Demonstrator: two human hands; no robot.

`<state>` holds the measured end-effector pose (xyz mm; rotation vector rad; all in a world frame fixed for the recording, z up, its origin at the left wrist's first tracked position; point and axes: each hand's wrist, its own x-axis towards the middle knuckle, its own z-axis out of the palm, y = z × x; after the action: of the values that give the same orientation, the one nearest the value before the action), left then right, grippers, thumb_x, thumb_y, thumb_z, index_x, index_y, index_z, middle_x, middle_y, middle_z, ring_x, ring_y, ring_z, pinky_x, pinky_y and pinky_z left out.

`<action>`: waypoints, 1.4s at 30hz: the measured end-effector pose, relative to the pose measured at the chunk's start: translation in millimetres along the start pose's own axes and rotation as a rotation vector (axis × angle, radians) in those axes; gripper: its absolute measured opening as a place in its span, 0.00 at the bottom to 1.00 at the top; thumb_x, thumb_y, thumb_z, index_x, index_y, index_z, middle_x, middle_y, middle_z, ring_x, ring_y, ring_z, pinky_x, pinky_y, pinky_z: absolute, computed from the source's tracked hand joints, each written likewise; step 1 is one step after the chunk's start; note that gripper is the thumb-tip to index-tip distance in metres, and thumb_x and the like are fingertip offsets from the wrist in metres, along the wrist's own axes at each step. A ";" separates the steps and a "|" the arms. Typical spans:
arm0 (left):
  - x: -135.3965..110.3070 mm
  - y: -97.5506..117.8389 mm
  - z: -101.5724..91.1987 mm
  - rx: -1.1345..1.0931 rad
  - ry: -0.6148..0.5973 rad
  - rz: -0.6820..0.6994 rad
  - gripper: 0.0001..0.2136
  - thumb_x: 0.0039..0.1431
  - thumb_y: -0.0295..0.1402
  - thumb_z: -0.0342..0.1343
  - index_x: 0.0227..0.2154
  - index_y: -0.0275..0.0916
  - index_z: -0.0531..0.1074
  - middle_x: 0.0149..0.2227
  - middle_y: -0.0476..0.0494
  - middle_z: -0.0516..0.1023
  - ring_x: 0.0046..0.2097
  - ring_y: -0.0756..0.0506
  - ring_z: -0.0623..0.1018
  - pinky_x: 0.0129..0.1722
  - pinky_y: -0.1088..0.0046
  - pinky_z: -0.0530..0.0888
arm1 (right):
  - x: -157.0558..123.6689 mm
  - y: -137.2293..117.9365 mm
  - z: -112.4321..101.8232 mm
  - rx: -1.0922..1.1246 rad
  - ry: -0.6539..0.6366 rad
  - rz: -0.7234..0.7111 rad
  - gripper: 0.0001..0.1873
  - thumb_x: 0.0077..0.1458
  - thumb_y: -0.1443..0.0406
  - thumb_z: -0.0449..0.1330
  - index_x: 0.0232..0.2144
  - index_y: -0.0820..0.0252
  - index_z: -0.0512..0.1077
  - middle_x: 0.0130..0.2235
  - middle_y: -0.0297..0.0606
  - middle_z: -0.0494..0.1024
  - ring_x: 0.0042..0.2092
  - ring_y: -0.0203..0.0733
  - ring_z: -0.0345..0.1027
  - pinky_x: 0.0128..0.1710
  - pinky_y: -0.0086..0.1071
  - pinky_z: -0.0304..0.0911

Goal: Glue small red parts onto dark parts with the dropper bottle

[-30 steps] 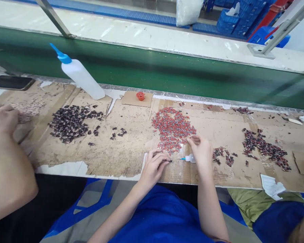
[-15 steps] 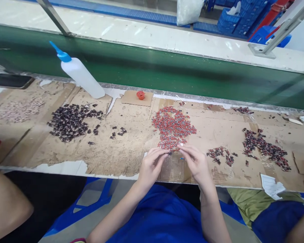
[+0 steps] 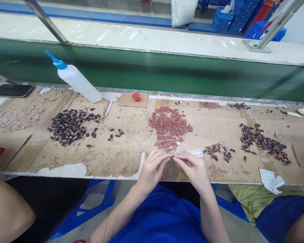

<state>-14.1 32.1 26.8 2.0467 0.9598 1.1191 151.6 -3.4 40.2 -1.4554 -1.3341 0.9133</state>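
My left hand and my right hand meet at the fingertips just in front of the pile of red parts. Both pinch a tiny dark-and-red part, mostly hidden by the fingers. A translucent whitish plastic piece shows beyond my right knuckles; I cannot tell if that hand holds it. The pile of small red-and-silver parts lies on the cardboard beyond my hands. To the right sits a small group of dark-and-red pieces.
Left are a pile of dark pieces, pale bits, a leaning white squeeze bottle with blue nozzle, and a phone. A red cup stands behind. More dark-and-red pieces lie right. People sit on both sides.
My hands have come together, from fingertips apart to touching at one small part. The translucent piece now shows behind my right hand. The whole view has shifted slightly.
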 end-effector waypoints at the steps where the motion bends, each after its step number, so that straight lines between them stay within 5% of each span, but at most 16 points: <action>1: 0.4 0.4 -0.7 0.001 -0.011 0.015 0.08 0.63 0.26 0.53 0.41 0.41 0.76 0.34 0.44 0.81 0.40 0.45 0.78 0.41 0.67 0.76 | -0.6 -0.9 -0.8 0.002 -0.014 -0.002 0.05 0.54 0.62 0.64 0.31 0.55 0.80 0.33 0.38 0.83 0.35 0.43 0.77 0.37 0.35 0.72; 9: 0.5 3.5 -2.9 -0.019 -0.074 0.018 0.07 0.63 0.26 0.53 0.39 0.40 0.76 0.34 0.43 0.81 0.39 0.45 0.77 0.40 0.67 0.76 | -1.2 -4.3 -8.7 0.018 -0.136 0.030 0.06 0.55 0.62 0.62 0.32 0.54 0.80 0.33 0.37 0.83 0.35 0.41 0.76 0.39 0.34 0.71; 17: 0.7 3.2 -6.1 -0.061 -0.138 0.032 0.07 0.63 0.26 0.53 0.39 0.40 0.75 0.34 0.43 0.81 0.37 0.46 0.78 0.38 0.69 0.75 | -3.8 -4.8 -7.2 -0.037 -0.077 0.045 0.06 0.53 0.61 0.64 0.32 0.56 0.80 0.31 0.37 0.82 0.33 0.41 0.76 0.34 0.33 0.72; 25: 1.6 7.9 -8.0 -0.183 -0.164 -0.152 0.05 0.61 0.28 0.55 0.36 0.39 0.76 0.34 0.44 0.80 0.38 0.46 0.78 0.40 0.70 0.74 | -6.6 -0.1 -4.7 0.002 -0.032 0.090 0.07 0.50 0.61 0.66 0.32 0.56 0.80 0.31 0.38 0.83 0.32 0.42 0.77 0.35 0.34 0.73; 33: -0.9 9.4 3.9 -0.370 -0.063 -0.430 0.05 0.57 0.32 0.57 0.31 0.38 0.77 0.32 0.44 0.81 0.37 0.45 0.78 0.40 0.70 0.75 | -7.7 1.4 -2.2 0.169 -0.098 0.143 0.12 0.55 0.55 0.62 0.31 0.55 0.81 0.33 0.39 0.83 0.36 0.42 0.77 0.38 0.34 0.72; 42: 0.4 20.5 3.9 -0.338 -0.087 -0.474 0.06 0.56 0.30 0.55 0.32 0.38 0.77 0.33 0.44 0.79 0.39 0.46 0.77 0.42 0.70 0.72 | -16.7 -2.1 -2.9 0.045 -0.086 0.123 0.12 0.58 0.57 0.58 0.34 0.58 0.78 0.33 0.39 0.79 0.35 0.41 0.73 0.37 0.32 0.69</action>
<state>-4.3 20.5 41.2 1.4831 1.0575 0.8588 151.5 -20.4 42.0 -1.4909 -1.2888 1.0901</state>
